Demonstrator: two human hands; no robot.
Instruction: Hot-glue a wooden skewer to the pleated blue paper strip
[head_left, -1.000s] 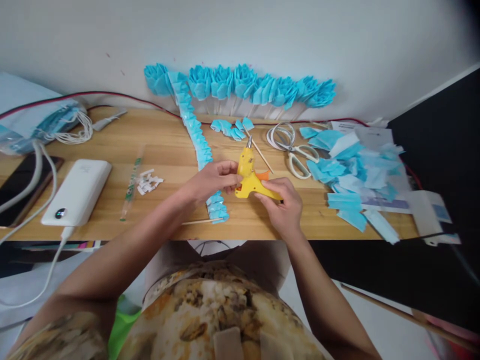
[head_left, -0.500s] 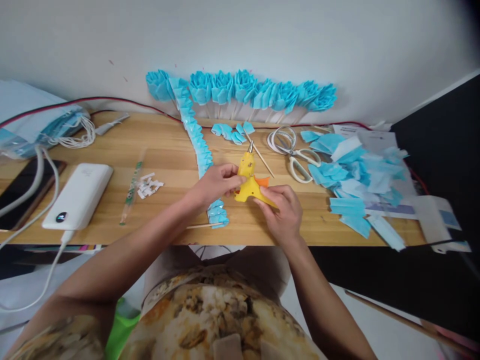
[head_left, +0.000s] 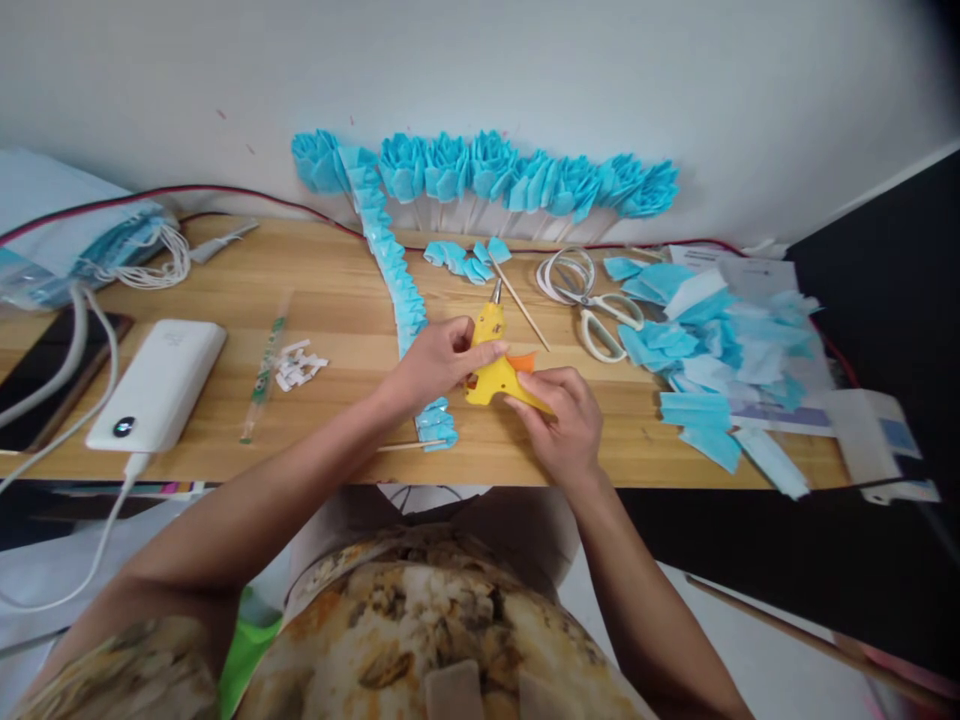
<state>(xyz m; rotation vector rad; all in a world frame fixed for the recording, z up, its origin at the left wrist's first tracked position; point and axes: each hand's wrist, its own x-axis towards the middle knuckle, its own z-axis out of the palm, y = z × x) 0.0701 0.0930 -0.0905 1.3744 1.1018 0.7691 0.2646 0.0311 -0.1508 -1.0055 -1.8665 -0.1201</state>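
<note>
A yellow glue gun [head_left: 493, 385] with an orange trigger is held over the table, its metal nozzle pointing away from me. My right hand [head_left: 561, 420] is closed around its handle. My left hand [head_left: 442, 362] grips the gun's body from the left, thumb laid across it. Under my left hand runs a long pleated strip of blue crepe paper [head_left: 386, 250]; part of it is hidden by the hand. A thin wooden stick [head_left: 412, 446] lies at the strip's near end. Another stick [head_left: 521, 303] rests just beyond the nozzle, near small blue paper pieces [head_left: 461, 260].
Blue paper flowers [head_left: 491, 167] on sticks lean along the wall. Scissors [head_left: 604, 325], a white roll [head_left: 564, 275] and a heap of blue scraps [head_left: 701, 325] lie at right. At left are a power bank [head_left: 161, 385], a phone [head_left: 60, 385], cables and white bits [head_left: 300, 366].
My left thumb has slid further across the glue gun's body. The right hand keeps its hold, and the view has shifted slightly.
</note>
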